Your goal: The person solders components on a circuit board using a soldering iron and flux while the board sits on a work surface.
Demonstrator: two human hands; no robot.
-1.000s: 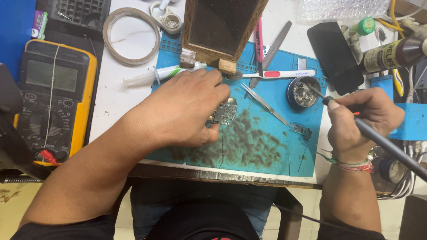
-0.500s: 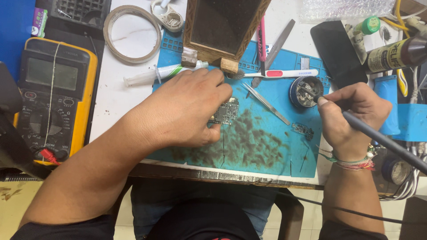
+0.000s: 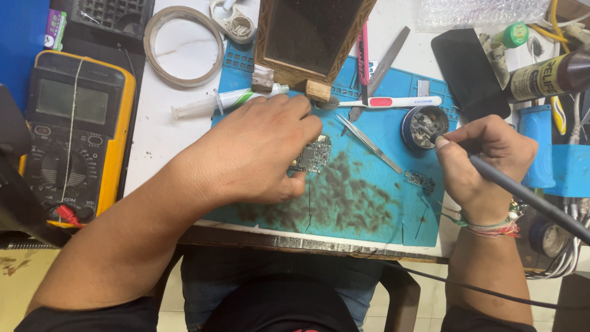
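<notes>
My left hand [image 3: 258, 150] rests palm down on the stained blue work mat [image 3: 362, 203], its fingers pinning a small circuit board [image 3: 312, 154]. My right hand [image 3: 482, 166] grips a grey soldering iron [image 3: 528, 197] like a pen. The iron's tip is at the round tin of metal wool [image 3: 424, 126] at the mat's upper right. Metal tweezers [image 3: 369, 144] lie between the two hands. A smaller board piece [image 3: 420, 180] sits just left of my right hand.
A yellow multimeter [image 3: 70, 132] lies at the left. A tape ring [image 3: 183, 44], a syringe [image 3: 221, 101], a wooden frame [image 3: 307, 40], a toothbrush [image 3: 393, 102], a black phone [image 3: 467, 71] and a brown bottle [image 3: 553, 74] crowd the back. Cables hang at right.
My right hand has swung the soldering iron up and left, bringing its tip to the tin of metal wool. The left hand stays on the circuit board.
</notes>
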